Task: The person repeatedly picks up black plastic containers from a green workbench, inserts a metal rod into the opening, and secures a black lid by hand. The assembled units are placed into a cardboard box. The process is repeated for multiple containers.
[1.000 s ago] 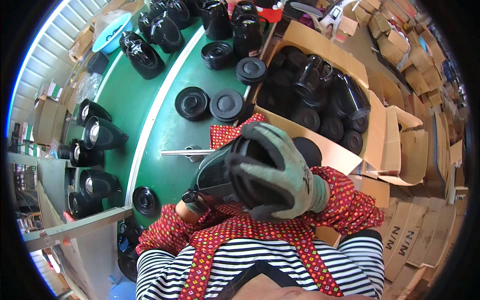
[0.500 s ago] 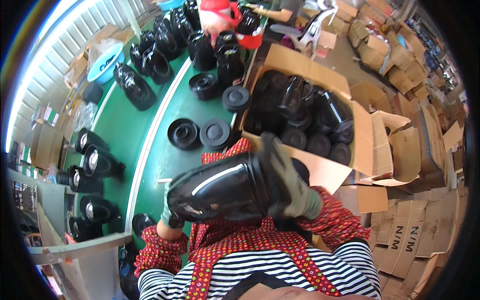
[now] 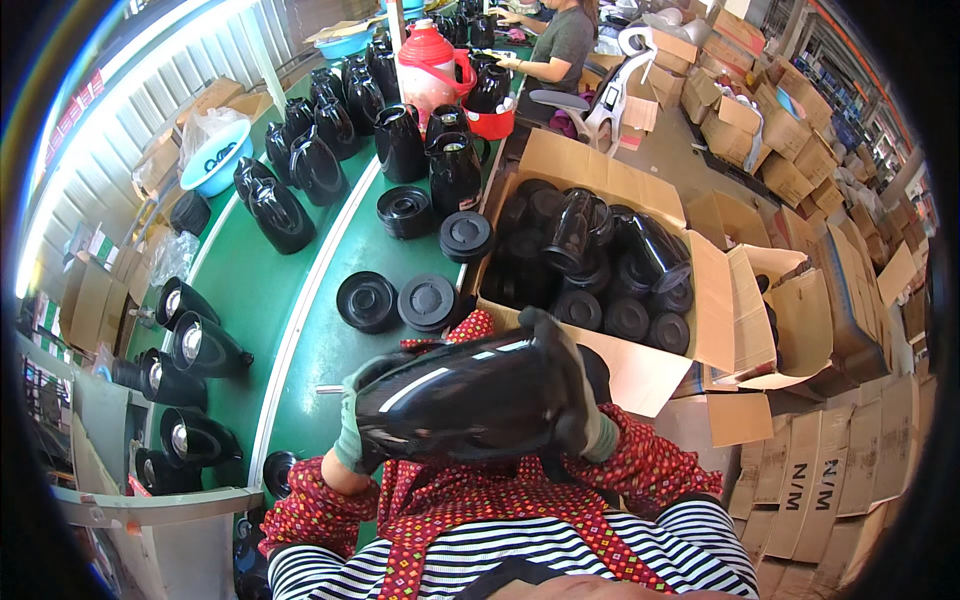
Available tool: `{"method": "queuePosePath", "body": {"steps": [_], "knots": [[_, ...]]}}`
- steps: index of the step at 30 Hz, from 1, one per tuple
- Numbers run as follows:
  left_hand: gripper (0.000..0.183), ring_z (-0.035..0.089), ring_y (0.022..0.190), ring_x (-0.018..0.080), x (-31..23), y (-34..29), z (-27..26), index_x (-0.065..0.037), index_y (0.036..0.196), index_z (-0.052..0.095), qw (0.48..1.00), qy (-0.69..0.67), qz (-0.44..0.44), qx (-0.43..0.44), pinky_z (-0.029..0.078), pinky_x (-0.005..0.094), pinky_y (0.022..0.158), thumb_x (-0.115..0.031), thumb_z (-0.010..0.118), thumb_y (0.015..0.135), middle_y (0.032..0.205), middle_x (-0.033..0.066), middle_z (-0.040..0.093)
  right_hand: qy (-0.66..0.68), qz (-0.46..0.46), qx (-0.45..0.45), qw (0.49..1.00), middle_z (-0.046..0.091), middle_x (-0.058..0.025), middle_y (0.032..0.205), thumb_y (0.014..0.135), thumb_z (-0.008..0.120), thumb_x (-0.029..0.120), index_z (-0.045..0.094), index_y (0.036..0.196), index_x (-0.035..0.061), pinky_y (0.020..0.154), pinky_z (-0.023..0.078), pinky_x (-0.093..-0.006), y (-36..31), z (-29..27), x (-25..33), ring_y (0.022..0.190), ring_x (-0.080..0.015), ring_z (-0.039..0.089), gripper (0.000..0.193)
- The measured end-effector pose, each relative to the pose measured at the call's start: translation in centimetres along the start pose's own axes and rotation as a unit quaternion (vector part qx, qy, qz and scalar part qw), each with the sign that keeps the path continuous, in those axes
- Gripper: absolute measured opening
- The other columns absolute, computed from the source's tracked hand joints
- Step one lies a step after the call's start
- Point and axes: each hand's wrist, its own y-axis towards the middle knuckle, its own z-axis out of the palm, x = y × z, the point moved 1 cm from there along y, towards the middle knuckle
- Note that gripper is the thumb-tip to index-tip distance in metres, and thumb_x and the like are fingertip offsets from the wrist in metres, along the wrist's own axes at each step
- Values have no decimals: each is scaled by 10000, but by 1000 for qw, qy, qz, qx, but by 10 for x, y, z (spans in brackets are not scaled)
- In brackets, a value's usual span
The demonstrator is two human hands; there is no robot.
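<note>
A glossy black vacuum jug body [image 3: 455, 400] lies sideways in front of my chest, held between both hands. My left hand [image 3: 350, 432], in a pale green glove, grips its left end, with most of the fingers hidden behind it. Round the right end closes my right hand [image 3: 572, 385], in a glove with a dark palm side. Just beyond the jug, black round bases [image 3: 366, 301] and a stack of black discs [image 3: 428, 303] rest on the green bench [image 3: 285, 325].
An open carton [image 3: 655, 190] of black jug parts stands at the right. Jugs with silvery openings [image 3: 190, 343] lie along the left; more black jugs [image 3: 400, 143] stand farther off near a red-topped flask [image 3: 432, 70]. Another person [image 3: 565, 50] works at the far end.
The view has tilted upward, showing more of the far end and a co-worker. The jug stays in both hands, and my right hand's fingers now wrap closer round its right end.
</note>
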Motion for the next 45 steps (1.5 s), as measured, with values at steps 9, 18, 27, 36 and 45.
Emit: {"method": "queuePosePath", "body": {"steps": [9,18,27,36,45], "knots": [[730,733,1131,303,-1,-5,-12,54,1340,637,989,101,18,102,586,397,1000,-198,946,730,1361,234,668,245,418,-21,875,556,-185,1537,1049,427,713,350,1614,-11,1167,449,-421,-7,-4,9,1333,-263,610,922],[636,720,1154,270,59,-12,-3,94,1334,644,995,41,11,85,594,414,1014,-176,892,814,1450,239,619,-97,82,-8,992,416,-252,1615,976,637,600,430,1576,-24,1223,335,-456,-22,-19,-5,1489,-347,434,890],[588,685,1232,334,12,3,11,59,1302,660,1000,17,-7,7,569,450,1053,-279,847,859,1374,235,665,213,252,-102,938,491,-223,1561,1087,483,490,443,1547,-7,1145,485,-470,-74,-17,-51,1404,-326,536,679],[626,629,1311,285,91,-33,60,34,1448,562,912,-279,-218,206,524,441,1124,-221,796,927,1448,193,619,-243,-90,273,927,253,-329,1679,626,892,664,540,1560,233,1178,297,-691,-5,-36,33,1501,-590,273,1087],[552,642,1259,264,125,-26,23,34,1465,543,925,-272,-232,131,536,420,1094,-117,742,972,1432,188,618,-102,-45,-33,993,478,-288,1540,960,691,536,546,1468,19,1174,391,-530,-34,-22,2,1431,-425,476,739]]}}
